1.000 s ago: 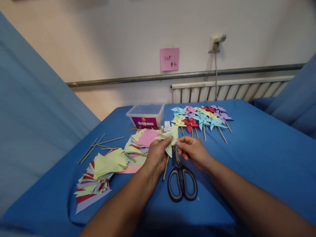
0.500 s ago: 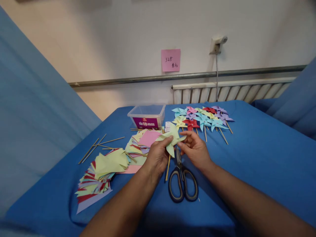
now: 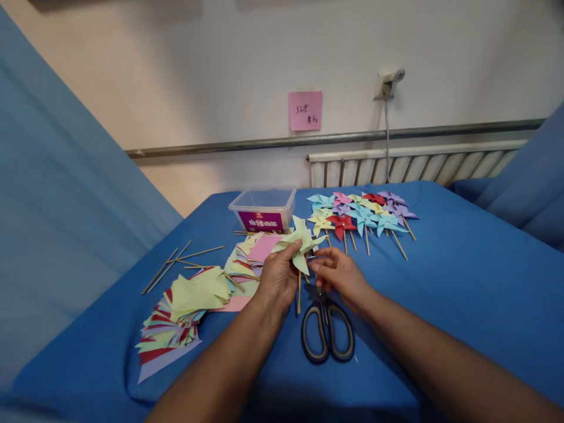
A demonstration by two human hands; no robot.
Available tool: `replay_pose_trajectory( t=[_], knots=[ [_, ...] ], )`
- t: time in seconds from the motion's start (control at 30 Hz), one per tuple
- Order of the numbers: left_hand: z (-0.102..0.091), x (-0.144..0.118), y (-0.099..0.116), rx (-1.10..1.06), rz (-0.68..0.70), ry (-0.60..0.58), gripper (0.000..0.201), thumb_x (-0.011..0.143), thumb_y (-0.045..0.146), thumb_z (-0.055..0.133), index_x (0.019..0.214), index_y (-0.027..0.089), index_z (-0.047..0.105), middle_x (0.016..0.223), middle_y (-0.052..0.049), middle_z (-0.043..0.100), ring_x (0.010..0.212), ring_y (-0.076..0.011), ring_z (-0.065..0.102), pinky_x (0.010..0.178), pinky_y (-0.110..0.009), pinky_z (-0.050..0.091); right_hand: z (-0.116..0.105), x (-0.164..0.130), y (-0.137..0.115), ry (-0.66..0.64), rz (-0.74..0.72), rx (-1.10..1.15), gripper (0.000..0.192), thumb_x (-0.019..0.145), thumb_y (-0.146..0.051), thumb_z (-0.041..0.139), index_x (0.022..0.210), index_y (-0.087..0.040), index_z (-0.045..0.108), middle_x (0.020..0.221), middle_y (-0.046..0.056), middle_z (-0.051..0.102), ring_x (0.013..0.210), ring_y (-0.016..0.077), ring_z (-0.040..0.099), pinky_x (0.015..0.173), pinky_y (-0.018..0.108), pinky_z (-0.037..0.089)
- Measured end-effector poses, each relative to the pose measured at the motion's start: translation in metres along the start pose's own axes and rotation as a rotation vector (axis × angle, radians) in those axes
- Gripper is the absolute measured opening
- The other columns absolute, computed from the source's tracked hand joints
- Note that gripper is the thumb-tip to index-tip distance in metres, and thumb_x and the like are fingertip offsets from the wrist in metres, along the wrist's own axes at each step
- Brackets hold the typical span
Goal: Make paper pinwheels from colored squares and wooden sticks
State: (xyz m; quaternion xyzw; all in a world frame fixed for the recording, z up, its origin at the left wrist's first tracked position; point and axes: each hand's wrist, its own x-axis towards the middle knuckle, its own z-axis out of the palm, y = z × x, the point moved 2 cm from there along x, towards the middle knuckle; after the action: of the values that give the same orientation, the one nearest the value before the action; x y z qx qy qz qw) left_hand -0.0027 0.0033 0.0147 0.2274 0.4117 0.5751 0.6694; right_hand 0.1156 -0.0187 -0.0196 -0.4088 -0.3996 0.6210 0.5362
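A pale green paper pinwheel [image 3: 300,244] is held up in my left hand [image 3: 282,273], the thumb pressed on its front. A thin wooden stick [image 3: 299,296] points down below the pinwheel. Close to the pinwheel's lower right edge, my right hand [image 3: 337,273] has its fingers curled in. Whether anything sits between those fingertips cannot be made out. Dark-handled scissors [image 3: 326,329] lie just below the hands, their blades partly covered by my right hand.
Finished pinwheels [image 3: 361,214] in several colours lie at the back right. A clear plastic tub [image 3: 262,202] stands behind stacked coloured paper [image 3: 264,247]. More cut paper [image 3: 200,291] fans out at left, near loose sticks [image 3: 170,264]. The blue cloth [image 3: 440,282] covers the table.
The pinwheel has turned to face forward more. My right hand has let go of its right blade and shifted slightly left and down, over the scissors' blades.
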Motion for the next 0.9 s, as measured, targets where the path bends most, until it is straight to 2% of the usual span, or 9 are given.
replay_pose_trajectory(
  t=[0.1,0.2,0.37,0.5,0.73,0.8,0.9],
  knots=[
    [-0.001,0.002,0.002,-0.027,0.072,0.045,0.015,0.068,0.012,0.076,0.078,0.010,0.066,0.066,-0.004,0.069,0.056,-0.0141,0.064,0.057,-0.024,0.051,0.012,-0.008,0.010,-0.207,0.111,-0.066,0.044,0.063,-0.040,0.081,0.088,-0.020,0.052,0.063,-0.005,0.063,0.042,0.0085,0.055,0.035,0.016,0.030],
    [-0.003,0.004,0.001,-0.025,0.074,0.058,0.017,0.066,0.015,0.079,0.073,0.012,0.064,0.062,-0.002,0.066,0.054,-0.0126,0.061,0.055,-0.022,0.049,0.019,-0.011,0.017,-0.290,0.126,-0.110,0.039,0.065,-0.042,0.078,0.080,-0.020,0.050,0.052,-0.008,0.058,0.039,0.0083,0.053,0.035,0.016,0.029],
    [-0.005,0.006,0.002,0.012,0.048,0.024,0.021,0.063,0.016,0.081,0.075,0.011,0.065,0.065,-0.003,0.068,0.056,-0.0127,0.062,0.058,-0.023,0.049,0.018,-0.006,0.015,-0.244,0.094,-0.117,0.034,0.065,-0.039,0.077,0.071,-0.020,0.049,0.058,-0.004,0.066,0.037,0.0069,0.050,0.036,0.017,0.031],
    [-0.008,0.009,0.004,0.028,0.052,0.014,0.025,0.062,0.016,0.081,0.080,0.012,0.065,0.069,-0.003,0.069,0.058,-0.0137,0.063,0.060,-0.025,0.050,0.015,-0.007,0.008,-0.235,0.081,-0.126,0.035,0.065,-0.041,0.078,0.068,-0.020,0.051,0.056,-0.003,0.067,0.037,0.0073,0.049,0.037,0.018,0.034],
    [-0.009,0.011,0.007,0.018,0.062,-0.019,0.027,0.061,0.014,0.079,0.084,0.011,0.066,0.077,-0.006,0.072,0.064,-0.0168,0.066,0.063,-0.027,0.052,0.012,-0.007,0.008,-0.251,0.082,-0.140,0.038,0.066,-0.049,0.076,0.069,-0.019,0.053,0.056,-0.002,0.066,0.037,0.0067,0.047,0.036,0.017,0.030],
    [-0.008,0.010,0.007,0.021,0.084,-0.007,0.026,0.060,0.014,0.079,0.083,0.011,0.067,0.077,-0.006,0.072,0.065,-0.0165,0.066,0.064,-0.027,0.052,0.009,-0.004,0.008,-0.187,0.036,-0.166,0.037,0.068,-0.051,0.074,0.069,-0.019,0.055,0.053,-0.003,0.063,0.037,0.0072,0.047,0.037,0.018,0.030],
    [-0.006,0.007,0.003,0.042,0.147,0.023,0.025,0.059,0.015,0.080,0.080,0.010,0.068,0.076,-0.005,0.072,0.066,-0.0155,0.065,0.063,-0.025,0.051,0.003,0.001,0.003,-0.007,-0.085,-0.152,0.037,0.068,-0.051,0.076,0.071,-0.018,0.060,0.049,-0.005,0.056,0.041,0.0085,0.049,0.040,0.019,0.035]
  ],
)
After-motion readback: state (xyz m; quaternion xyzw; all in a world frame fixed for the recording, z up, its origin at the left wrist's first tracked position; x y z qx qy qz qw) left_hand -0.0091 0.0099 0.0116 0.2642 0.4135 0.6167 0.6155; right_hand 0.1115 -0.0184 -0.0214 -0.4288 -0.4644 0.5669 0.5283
